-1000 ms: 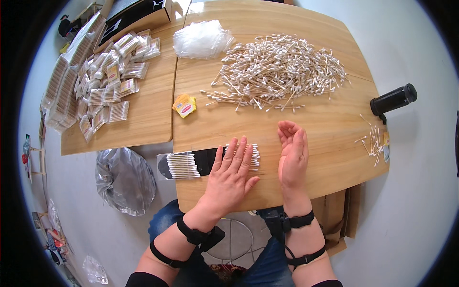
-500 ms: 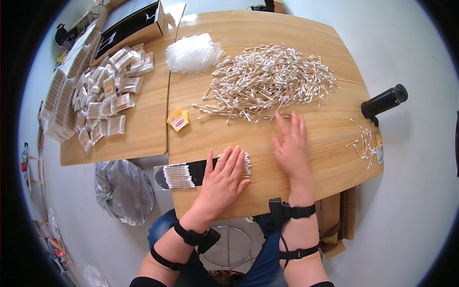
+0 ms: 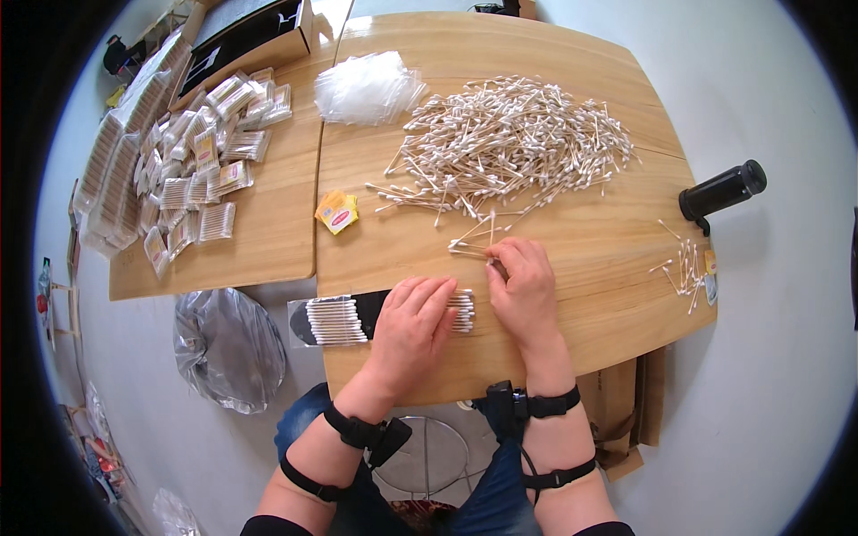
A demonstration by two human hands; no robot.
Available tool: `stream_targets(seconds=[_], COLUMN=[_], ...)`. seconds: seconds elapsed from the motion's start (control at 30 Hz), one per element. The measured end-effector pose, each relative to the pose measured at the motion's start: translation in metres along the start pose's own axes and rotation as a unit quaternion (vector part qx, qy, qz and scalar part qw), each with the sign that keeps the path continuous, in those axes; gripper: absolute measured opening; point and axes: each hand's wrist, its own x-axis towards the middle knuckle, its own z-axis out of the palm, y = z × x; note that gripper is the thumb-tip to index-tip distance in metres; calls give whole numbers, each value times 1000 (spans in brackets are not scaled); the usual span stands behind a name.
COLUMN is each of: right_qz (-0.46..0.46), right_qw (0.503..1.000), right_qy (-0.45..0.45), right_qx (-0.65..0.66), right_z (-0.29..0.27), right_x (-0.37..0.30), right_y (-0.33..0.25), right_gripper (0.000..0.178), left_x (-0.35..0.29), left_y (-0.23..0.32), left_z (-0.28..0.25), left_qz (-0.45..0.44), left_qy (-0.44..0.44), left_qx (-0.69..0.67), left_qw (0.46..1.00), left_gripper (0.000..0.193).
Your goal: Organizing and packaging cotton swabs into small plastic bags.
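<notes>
My right hand is closed in a pinch on a few cotton swabs, just below the near edge of a big loose heap of swabs. My left hand lies over a black strip, its fingers stretched out side by side and partly covering a row of swabs at the strip's right end. Another neat row of swabs lies at the left end, over clear plastic. What lies beneath my left palm is hidden.
Clear plastic bags and yellow cards lie left of the heap. Packed swab bags and an open carton occupy the left table. A black bottle-like cylinder and stray swabs are at the right edge.
My right hand has drawn back toward me from the heap's edge and closed on a few swabs, pulling them out. The fingers of my left hand have come closer together.
</notes>
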Motion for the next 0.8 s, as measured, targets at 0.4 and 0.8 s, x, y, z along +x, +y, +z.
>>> stream_targets(seconds=[0.4, 0.8], right_qz=[13, 0], right_qw=[999, 997], right_qy=[-41, -20], right_qx=[-21, 68], right_z=[0, -9], right_x=[-1, 0], right_y=[-7, -8], right_gripper=[12, 10], left_x=[17, 22], left_y=[-8, -13], left_z=[12, 10], left_qz=[12, 8], left_qy=[38, 50], left_qx=[46, 18], left_qw=[998, 999], left_gripper=[35, 25])
